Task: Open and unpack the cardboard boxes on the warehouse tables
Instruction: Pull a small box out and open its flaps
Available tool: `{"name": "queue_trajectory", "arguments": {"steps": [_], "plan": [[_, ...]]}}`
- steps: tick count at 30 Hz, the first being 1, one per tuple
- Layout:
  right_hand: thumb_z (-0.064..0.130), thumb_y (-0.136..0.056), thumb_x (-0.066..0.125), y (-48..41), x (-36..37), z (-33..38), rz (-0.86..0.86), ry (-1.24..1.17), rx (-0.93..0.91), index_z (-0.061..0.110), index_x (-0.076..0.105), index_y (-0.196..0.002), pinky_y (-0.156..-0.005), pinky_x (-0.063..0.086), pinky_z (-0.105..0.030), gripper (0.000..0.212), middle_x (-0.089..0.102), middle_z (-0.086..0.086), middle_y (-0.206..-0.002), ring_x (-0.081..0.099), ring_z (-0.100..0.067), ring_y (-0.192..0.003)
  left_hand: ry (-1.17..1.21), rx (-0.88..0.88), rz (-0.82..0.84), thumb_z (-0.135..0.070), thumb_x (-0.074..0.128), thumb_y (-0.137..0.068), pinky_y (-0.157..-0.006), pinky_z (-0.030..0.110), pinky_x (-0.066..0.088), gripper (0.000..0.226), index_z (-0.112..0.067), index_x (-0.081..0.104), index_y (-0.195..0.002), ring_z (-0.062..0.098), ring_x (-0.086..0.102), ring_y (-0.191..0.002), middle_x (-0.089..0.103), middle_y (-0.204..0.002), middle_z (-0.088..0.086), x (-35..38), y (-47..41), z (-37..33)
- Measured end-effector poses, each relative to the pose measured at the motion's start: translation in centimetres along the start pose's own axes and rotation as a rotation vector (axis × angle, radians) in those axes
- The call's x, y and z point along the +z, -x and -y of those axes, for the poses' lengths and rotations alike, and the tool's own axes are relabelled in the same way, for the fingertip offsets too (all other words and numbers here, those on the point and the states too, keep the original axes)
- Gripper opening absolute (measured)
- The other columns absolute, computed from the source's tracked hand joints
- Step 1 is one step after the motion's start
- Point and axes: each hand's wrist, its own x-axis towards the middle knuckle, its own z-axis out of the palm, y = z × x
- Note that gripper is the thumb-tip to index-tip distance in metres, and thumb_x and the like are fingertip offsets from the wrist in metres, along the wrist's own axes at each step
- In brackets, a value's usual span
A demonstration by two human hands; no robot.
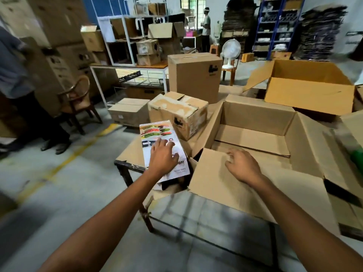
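A large open cardboard box (257,116) stands on the table in front of me, its flaps spread and its inside bare. My right hand (242,166) rests on its near flap (212,181) with fingers loosely curled, holding nothing. To the left lies a white printed product box (157,132) with a sandwich picture. My left hand (164,157) lies flat on top of it, fingers spread. A smaller closed, worn cardboard box (176,112) sits just behind the product box.
A tall closed carton (194,75) stands behind the worn box. Another open box (308,89) sits at the back right. A low carton (127,112) sits on the floor at left. A person (17,79) and a wooden chair (78,101) are at far left. Shelving fills the background.
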Motion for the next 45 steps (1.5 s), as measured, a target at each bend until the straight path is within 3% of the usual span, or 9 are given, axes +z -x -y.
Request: {"name": "queue_trajectory", "arguments": {"steps": [6, 12, 16, 21, 27, 30, 36, 41, 45], "plan": [[0.03, -0.089, 0.06, -1.8, 4.0, 8.9, -0.017, -0.141, -0.199, 0.023, 0.068, -0.115, -0.091, 0.05, -0.036, 0.028, 0.067, -0.002, -0.117, 0.062, -0.025, -0.108, 0.106, -0.161, -0.018, -0.037, 0.06, -0.09, -0.106, 0.051, 0.038, 0.049, -0.017, 0.054, -0.134, 0.036, 0.038, -0.132, 0.049, -0.137, 0.014, 0.0, -1.5, 6.8], [0.034, -0.095, 0.059, -6.3, 9.0, 15.4, 0.164, -0.154, -0.046, 0.015, 0.051, -0.138, -0.099, 0.044, -0.037, 0.048, 0.057, -0.009, -0.138, 0.053, -0.031, -0.124, 1.149, -0.772, 0.022, -0.037, 0.042, -0.102, -0.079, 0.038, 0.044, 0.035, -0.011, 0.051, -0.124, 0.032, 0.057, -0.104, 0.059, -0.124, 0.016, 3.3, 0.5, 10.4], [0.049, -0.093, 0.056, -8.2, 11.6, 18.2, 0.252, -0.197, 0.138, 0.023, 0.042, -0.138, -0.093, 0.047, -0.038, 0.054, 0.056, -0.003, -0.14, 0.056, -0.031, -0.122, 1.379, -0.772, 0.085, -0.025, 0.036, -0.102, -0.07, 0.034, 0.049, 0.031, -0.004, 0.057, -0.107, 0.027, 0.065, -0.088, 0.068, -0.108, 0.017, 3.3, 0.3, 11.6], [0.058, -0.1, 0.041, -11.9, 8.1, 23.0, 0.221, -0.217, 0.078, 0.015, 0.048, -0.143, -0.097, 0.04, -0.033, 0.062, 0.05, -0.006, -0.148, 0.05, -0.028, -0.132, 1.427, -0.701, 0.054, -0.037, 0.033, -0.104, -0.069, 0.033, 0.049, 0.043, -0.01, 0.065, -0.096, 0.026, 0.066, -0.08, 0.072, -0.089, 0.008, -3.7, -4.0, 15.6], [0.053, -0.097, 0.053, -17.1, 0.4, 26.1, 0.145, -0.473, -0.042, 0.009, 0.074, -0.094, -0.084, 0.045, -0.034, 0.049, 0.072, -0.009, -0.109, 0.064, -0.022, -0.096, 1.398, -0.425, 0.161, -0.035, 0.051, -0.093, -0.082, 0.039, 0.044, 0.028, -0.022, 0.07, -0.109, 0.028, 0.061, -0.101, 0.068, -0.115, 0.01, -14.0, -9.4, 20.0], [0.045, -0.094, 0.061, -19.3, -1.4, 27.0, 0.125, -0.468, -0.079, 0.004, 0.074, -0.098, -0.079, 0.042, -0.033, 0.044, 0.073, -0.009, -0.102, 0.059, -0.018, -0.089, 1.308, -0.265, 0.273, -0.038, 0.063, -0.088, -0.11, 0.052, 0.035, 0.048, -0.022, 0.053, -0.132, 0.04, 0.041, -0.136, 0.051, -0.14, 0.018, -16.2, -12.0, 20.3], [0.034, -0.103, 0.046, -20.6, -2.6, 28.0, 0.098, -0.339, -0.07, 0.001, 0.071, -0.104, -0.091, 0.047, -0.041, 0.042, 0.071, -0.017, -0.112, 0.063, -0.029, -0.102, 0.78, -0.052, 0.332, -0.019, 0.08, -0.077, -0.109, 0.042, 0.042, 0.109, -0.02, 0.005, -0.156, 0.029, 0.04, -0.137, 0.033, -0.157, 0.01, -15.8, -16.2, 18.3], [0.049, -0.106, 0.03, -20.3, -3.2, 27.6, -0.053, -0.317, 0.036, 0.004, 0.069, -0.114, -0.081, 0.038, -0.032, 0.06, 0.065, -0.013, -0.112, 0.061, -0.029, -0.108, 0.48, 0.011, 0.348, -0.021, 0.057, -0.088, -0.09, 0.033, 0.045, 0.061, -0.004, 0.034, -0.143, 0.028, 0.055, -0.113, 0.054, -0.133, 0.016, -16.4, -19.4, 15.7], [0.069, -0.097, 0.022, -20.7, -3.6, 26.4, -0.028, -0.303, 0.061, 0.02, 0.072, -0.116, -0.087, 0.037, -0.033, 0.073, 0.065, -0.011, -0.126, 0.06, -0.028, -0.114, 0.634, 0.007, 0.406, -0.004, 0.045, -0.089, -0.051, 0.024, 0.04, 0.015, -0.003, 0.053, -0.102, 0.014, 0.052, -0.059, 0.055, -0.086, 0.014, -17.0, -20.8, 13.4]]}}
